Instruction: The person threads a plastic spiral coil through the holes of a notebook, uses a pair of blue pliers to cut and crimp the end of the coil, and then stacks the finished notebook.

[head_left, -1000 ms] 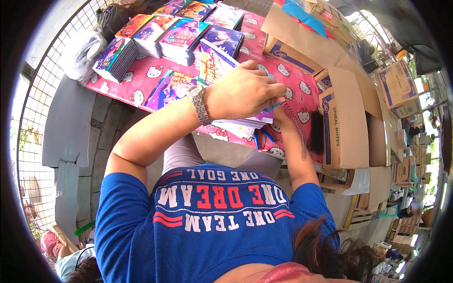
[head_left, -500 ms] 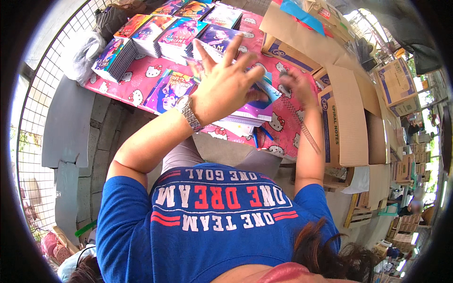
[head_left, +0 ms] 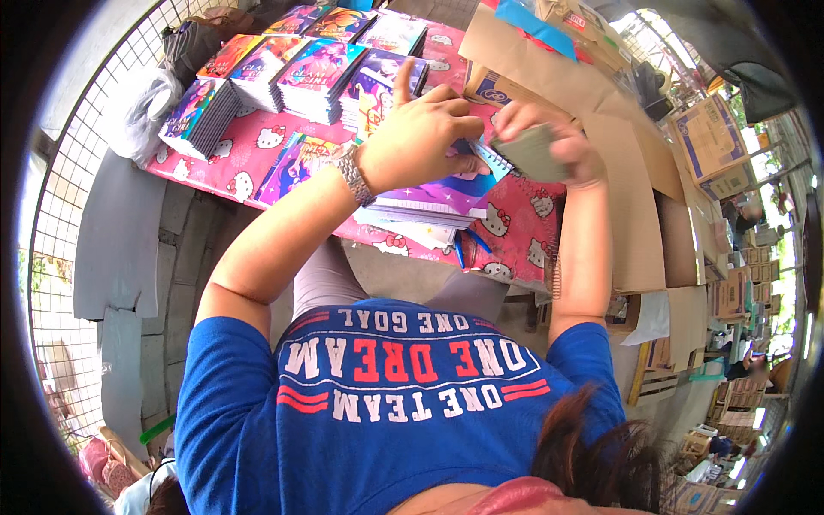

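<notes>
Grey-green flat piece (head_left: 530, 156) (too blurred for me to say what it is) now shows pinched in the right hand (head_left: 585, 165) at 2 o'clock, where half a second ago I saw only something small and dark, so I judge that hand occupied and the left as steadying. Left hand (head_left: 419, 139), at 12 o'clock, has gone from splayed to curled, index raised, thumb on the purple notebook (head_left: 451, 196); pressing or gripping, I can't tell. Notebook sits at 1 o'clock, glossy purple-blue cover, pale page edges beneath, seemingly a dark coil (head_left: 507, 161) upper right.
</notes>
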Action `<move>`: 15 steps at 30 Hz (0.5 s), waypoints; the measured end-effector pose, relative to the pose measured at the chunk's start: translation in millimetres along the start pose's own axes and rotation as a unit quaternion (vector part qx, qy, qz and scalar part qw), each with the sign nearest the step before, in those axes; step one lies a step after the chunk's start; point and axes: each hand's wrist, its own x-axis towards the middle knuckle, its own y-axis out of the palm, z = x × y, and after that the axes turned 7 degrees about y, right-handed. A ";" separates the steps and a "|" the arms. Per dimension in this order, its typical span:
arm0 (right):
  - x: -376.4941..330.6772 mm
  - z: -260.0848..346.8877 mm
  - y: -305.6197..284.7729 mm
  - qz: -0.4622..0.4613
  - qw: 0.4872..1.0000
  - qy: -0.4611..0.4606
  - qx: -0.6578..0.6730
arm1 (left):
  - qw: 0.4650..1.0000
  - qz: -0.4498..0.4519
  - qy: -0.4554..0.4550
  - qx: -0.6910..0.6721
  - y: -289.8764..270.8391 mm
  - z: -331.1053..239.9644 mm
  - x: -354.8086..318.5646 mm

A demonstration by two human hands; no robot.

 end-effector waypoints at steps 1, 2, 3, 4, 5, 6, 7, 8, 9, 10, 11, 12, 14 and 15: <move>2.0 -0.4 2.9 0.045 0.989 -0.053 0.130 | 1.000 -0.010 -0.024 0.014 -2.6 -6.1 -2.3; 3.3 -0.6 -0.6 0.039 0.998 0.041 0.013 | 0.998 -0.019 -0.049 0.029 -6.1 -12.3 -5.2; 6.3 -1.3 -6.3 0.033 0.985 0.136 -0.103 | 0.995 -0.020 -0.081 0.059 -11.3 -16.7 -9.0; 6.4 -0.4 -10.9 0.025 0.949 0.228 -0.218 | 0.993 -0.034 -0.103 0.052 -12.7 -19.6 -14.4; 6.7 -3.7 -7.8 0.013 0.984 0.133 -0.114 | 0.989 -0.053 -0.126 0.049 -14.7 -19.0 -20.8; 5.0 -6.9 -3.6 0.019 0.999 0.036 -0.008 | 0.985 -0.071 -0.148 0.045 -15.4 -17.4 -24.5; 9.7 -1.1 4.7 0.045 0.997 -0.008 0.062 | 0.985 -0.076 -0.149 0.046 -14.0 -19.2 -29.0; 12.3 -1.4 3.5 0.054 0.998 0.019 0.030 | 0.986 -0.071 -0.145 0.047 -11.7 -16.2 -31.1; 16.7 -2.7 2.2 0.067 0.997 0.047 -0.002 | 0.987 -0.064 -0.140 0.046 -8.6 -10.5 -32.0; 16.0 -2.9 -8.5 0.053 0.978 0.146 -0.140 | 0.989 -0.061 -0.124 0.043 -5.6 -6.8 -27.3; 15.0 5.9 -5.9 0.036 0.949 0.203 -0.237 | 0.989 -0.096 -0.095 0.059 -4.0 -2.6 -22.5; 10.6 5.4 -12.8 0.047 0.969 0.193 -0.146 | 0.991 -0.093 -0.087 0.032 -3.3 1.0 -19.6; 8.7 4.3 1.9 0.074 0.988 -0.059 0.124 | 0.993 -0.068 -0.087 0.032 -0.6 3.3 -10.3; 7.4 0.6 -7.5 0.057 0.997 0.048 0.033 | 0.994 -0.067 -0.078 0.019 0.7 4.4 -5.4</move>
